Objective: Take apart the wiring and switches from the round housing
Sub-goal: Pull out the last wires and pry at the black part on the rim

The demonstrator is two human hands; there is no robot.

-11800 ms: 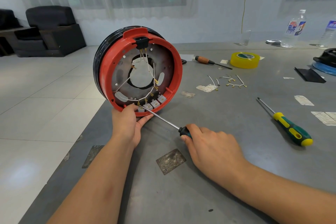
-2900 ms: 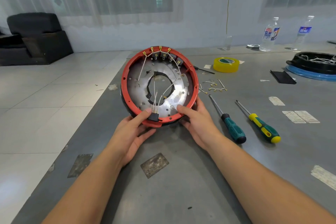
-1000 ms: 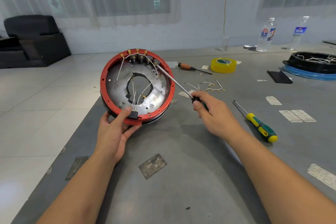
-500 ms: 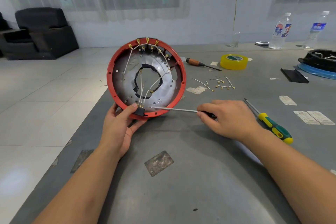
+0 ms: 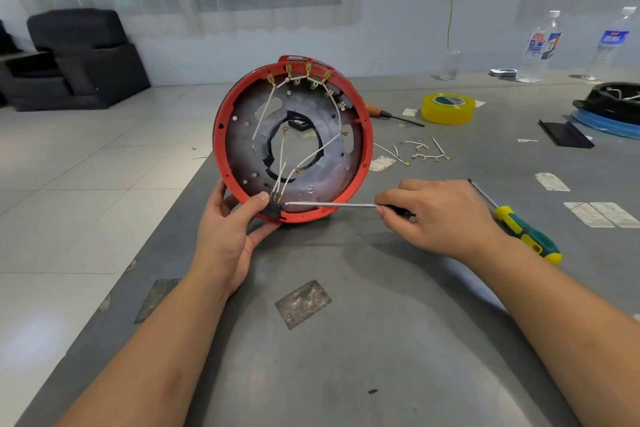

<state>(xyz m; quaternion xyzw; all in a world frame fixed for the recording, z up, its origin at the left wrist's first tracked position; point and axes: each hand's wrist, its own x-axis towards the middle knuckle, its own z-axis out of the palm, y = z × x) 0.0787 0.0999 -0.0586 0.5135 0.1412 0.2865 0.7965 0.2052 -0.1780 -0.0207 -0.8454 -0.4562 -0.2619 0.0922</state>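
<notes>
The round red housing [image 5: 360,121] stands tilted on its edge at the grey table's left side, its metal inside facing me. White wires [image 5: 313,154] run from brass terminals along the top rim down to a black connector block [image 5: 273,209] at the bottom rim. My left hand [image 5: 230,229] grips the bottom rim, thumb beside the block. My right hand [image 5: 436,215] holds a screwdriver [image 5: 332,205]; its shaft lies level and the tip touches the connector block.
A green-and-yellow screwdriver [image 5: 523,234] lies right of my hand. Loose removed wires [image 5: 420,151], an orange-handled screwdriver [image 5: 388,114], yellow tape [image 5: 447,108], two bottles [image 5: 538,45] and a second black housing [image 5: 609,104] sit farther back. The table's left edge runs near the housing.
The screwdriver tip came down from the top-right terminals to the connector block at the bottom rim. My left hand keeps its grip; the housing has shifted only slightly.
</notes>
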